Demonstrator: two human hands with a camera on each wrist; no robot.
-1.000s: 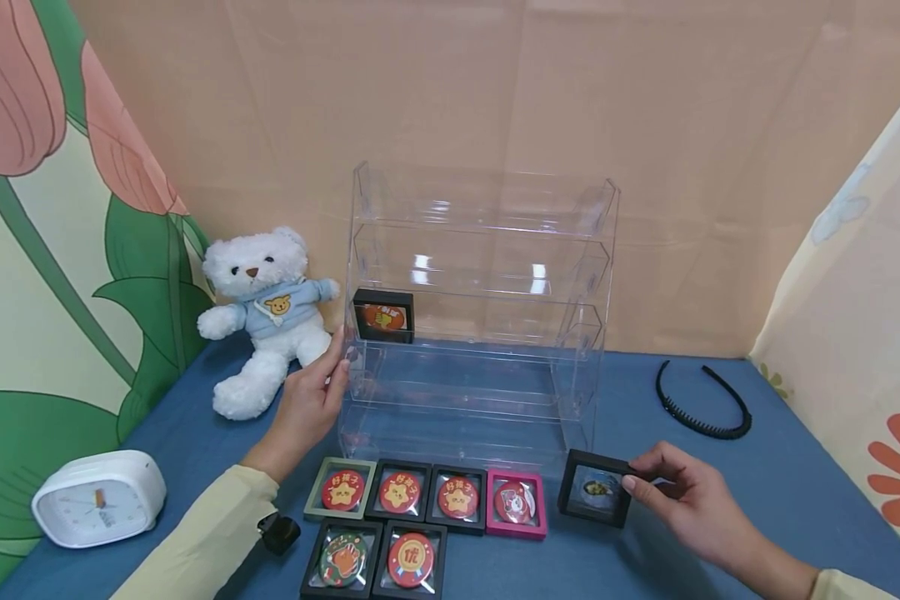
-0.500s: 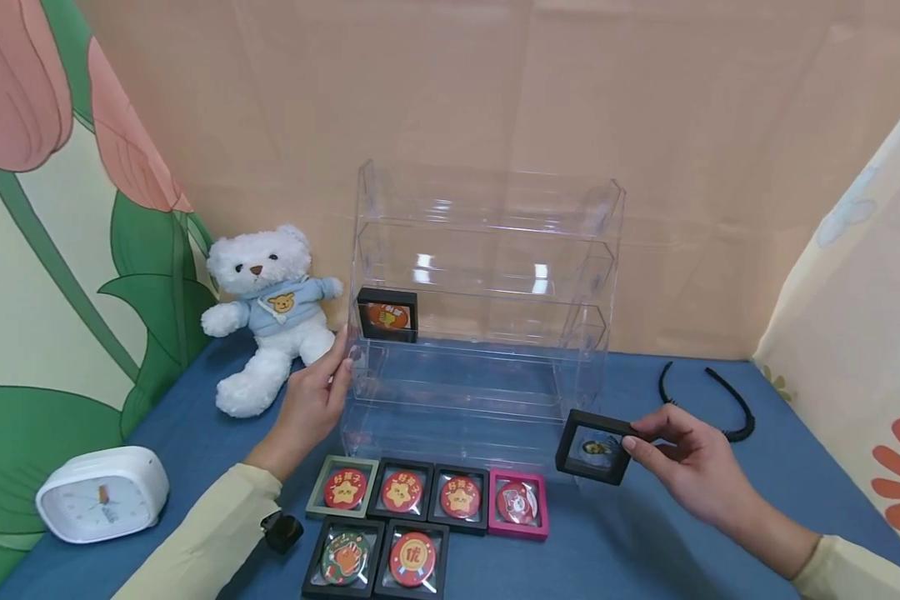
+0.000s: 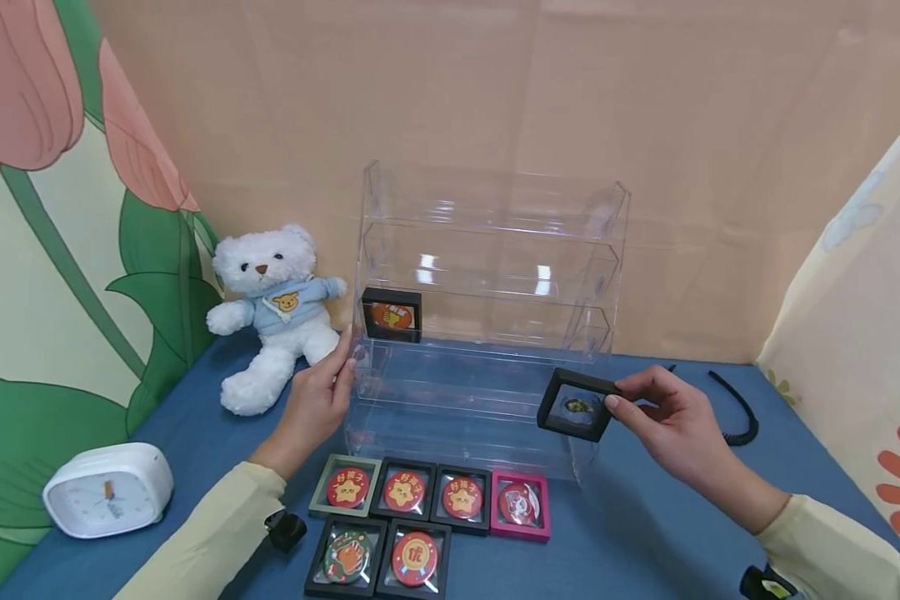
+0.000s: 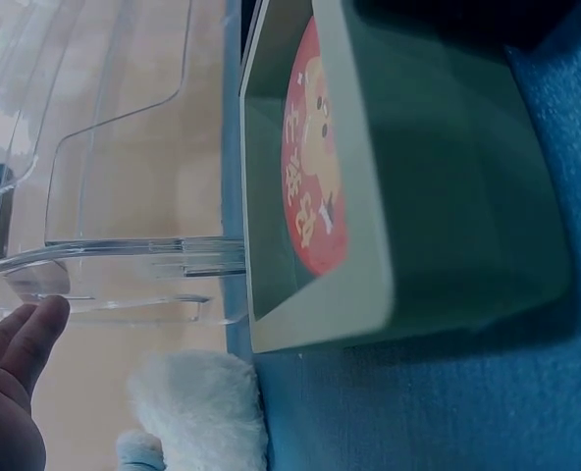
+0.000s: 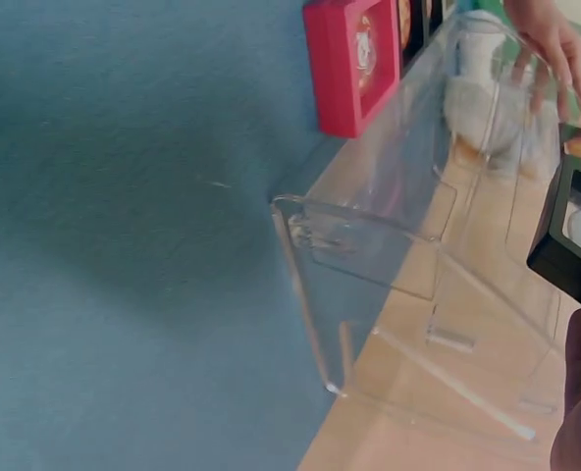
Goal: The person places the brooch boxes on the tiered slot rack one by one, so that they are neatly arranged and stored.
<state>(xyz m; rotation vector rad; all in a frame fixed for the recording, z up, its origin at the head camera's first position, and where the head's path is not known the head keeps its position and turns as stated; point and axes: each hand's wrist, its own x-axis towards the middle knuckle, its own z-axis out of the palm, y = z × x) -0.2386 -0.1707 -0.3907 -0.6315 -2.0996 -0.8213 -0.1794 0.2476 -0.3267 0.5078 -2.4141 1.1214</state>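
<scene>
My right hand pinches a black display frame by its right edge, thumb in front. The frame is tilted, holds a dark round item under clear film, and is raised before the lower right of a clear acrylic tiered rack. My left hand rests straight fingers against the rack's left side, as the left wrist view also shows with the fingertips. Another black frame with an orange badge stands at the left end of a middle tier.
Before the rack lie several badge frames, among them a green one, a pink one and black ones. A white teddy bear sits left, near a white clock. A black headband lies right.
My right hand has lifted the black frame from near the table, up and slightly left toward the rack. The left hand stays at the rack's side. The head view has shifted slightly.
</scene>
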